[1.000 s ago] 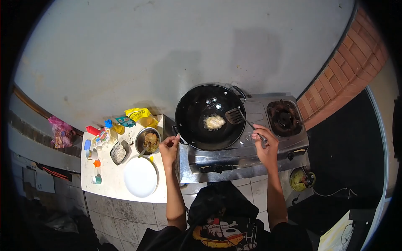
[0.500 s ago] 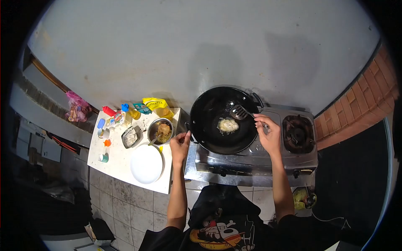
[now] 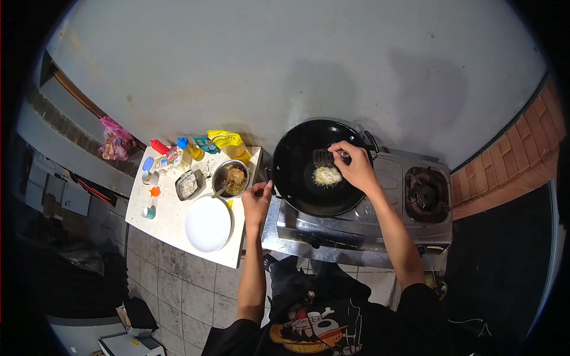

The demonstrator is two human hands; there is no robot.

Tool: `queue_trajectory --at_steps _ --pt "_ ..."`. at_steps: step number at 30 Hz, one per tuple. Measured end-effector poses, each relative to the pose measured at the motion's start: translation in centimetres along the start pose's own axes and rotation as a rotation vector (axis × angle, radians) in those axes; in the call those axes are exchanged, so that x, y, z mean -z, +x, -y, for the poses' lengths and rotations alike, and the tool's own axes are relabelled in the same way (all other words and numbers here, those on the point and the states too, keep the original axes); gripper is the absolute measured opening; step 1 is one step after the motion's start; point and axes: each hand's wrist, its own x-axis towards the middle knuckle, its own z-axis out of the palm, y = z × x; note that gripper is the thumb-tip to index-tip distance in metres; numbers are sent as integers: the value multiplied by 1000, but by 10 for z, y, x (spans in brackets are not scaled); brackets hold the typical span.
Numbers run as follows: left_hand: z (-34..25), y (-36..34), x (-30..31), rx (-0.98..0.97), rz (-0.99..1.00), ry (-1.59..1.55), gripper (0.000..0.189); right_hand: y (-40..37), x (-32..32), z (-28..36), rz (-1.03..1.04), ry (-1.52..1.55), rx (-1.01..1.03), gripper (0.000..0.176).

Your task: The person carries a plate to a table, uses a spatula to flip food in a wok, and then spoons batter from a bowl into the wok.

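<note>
A large black wok (image 3: 303, 199) sits over the left burner, with a pale battered piece of food (image 3: 327, 175) frying in it, small bubbles around its edge. My right hand (image 3: 354, 167) reaches over the wok, closed on the handle of a dark slotted spatula (image 3: 322, 157). The spatula's head is just above the food's upper edge in this view. At the wok's left side, my left hand (image 3: 257, 203) is closed with its fingertips pinching the wok's side handle (image 3: 269, 173).
Left of the stove (image 3: 380, 228), a white table (image 3: 169, 213) holds a white plate (image 3: 208, 224), a metal bowl (image 3: 230, 178) of coated pieces, a tray of flour (image 3: 187, 185), bottles and a yellow pouch (image 3: 228, 144). A bare burner (image 3: 426, 194) is at the right.
My right hand has moved left and inward over the wok, bringing the spatula head from the food's upper right to its upper left. My left hand stays at the wok handle.
</note>
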Motion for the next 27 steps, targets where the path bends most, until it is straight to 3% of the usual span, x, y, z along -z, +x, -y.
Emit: queue_trajectory --at_steps 6,8,17,19,27 --pt "-10 0 5 89 45 12 35 10 -13 7 39 28 57 7" --pt "-5 0 6 93 50 13 35 12 -13 11 177 10 -48 10" --pt "13 5 2 53 57 -3 31 20 -20 17 349 17 47 8" --pt "18 7 0 -57 13 -17 32 23 -20 22 374 39 21 8" --pt "22 9 0 -36 47 -63 30 32 -25 20 456 91 -29 11"
